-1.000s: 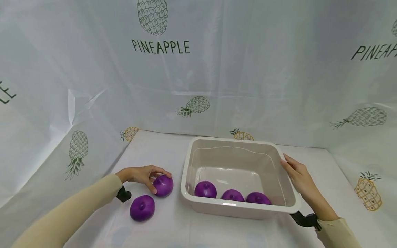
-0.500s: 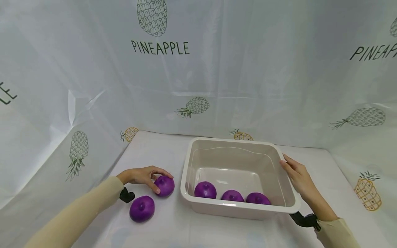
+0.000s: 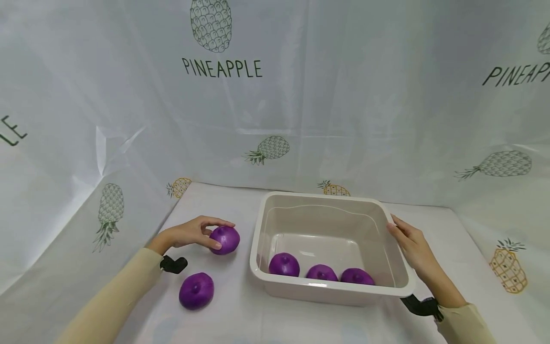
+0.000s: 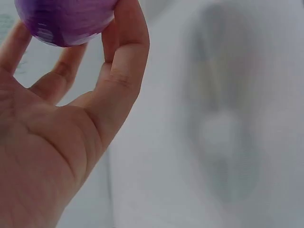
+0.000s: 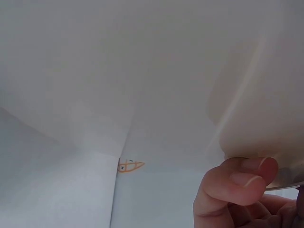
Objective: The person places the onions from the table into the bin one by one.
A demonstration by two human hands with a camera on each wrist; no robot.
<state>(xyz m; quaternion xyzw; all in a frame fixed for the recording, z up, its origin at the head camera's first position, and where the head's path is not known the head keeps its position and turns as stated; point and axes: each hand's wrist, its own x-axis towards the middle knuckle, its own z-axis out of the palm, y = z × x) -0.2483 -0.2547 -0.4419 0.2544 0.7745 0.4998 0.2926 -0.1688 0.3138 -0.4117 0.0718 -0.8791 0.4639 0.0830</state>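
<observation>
My left hand (image 3: 191, 234) grips a round purple onion (image 3: 227, 240) between thumb and fingers, left of the plastic tub. In the left wrist view the same onion (image 4: 66, 19) sits at the fingertips, its top cut off by the frame. A second purple onion (image 3: 196, 291) lies on the table nearer the front, below the left wrist. My right hand (image 3: 411, 243) holds the right rim of the beige tub (image 3: 318, 292), thumb over the edge. The right wrist view has the curled fingers (image 5: 230, 190) under the rim against the tub's outer wall.
Inside the tub, along its front wall, lie three more purple onions, at the left (image 3: 284, 264), middle (image 3: 322, 272) and right (image 3: 357, 276). A white sheet printed with pineapples (image 3: 275, 162) hangs behind and beside the white-covered table (image 3: 227, 325).
My left hand has lifted the onion up and slightly away from the table's front. The right hand, the tub and the other onions keep their places.
</observation>
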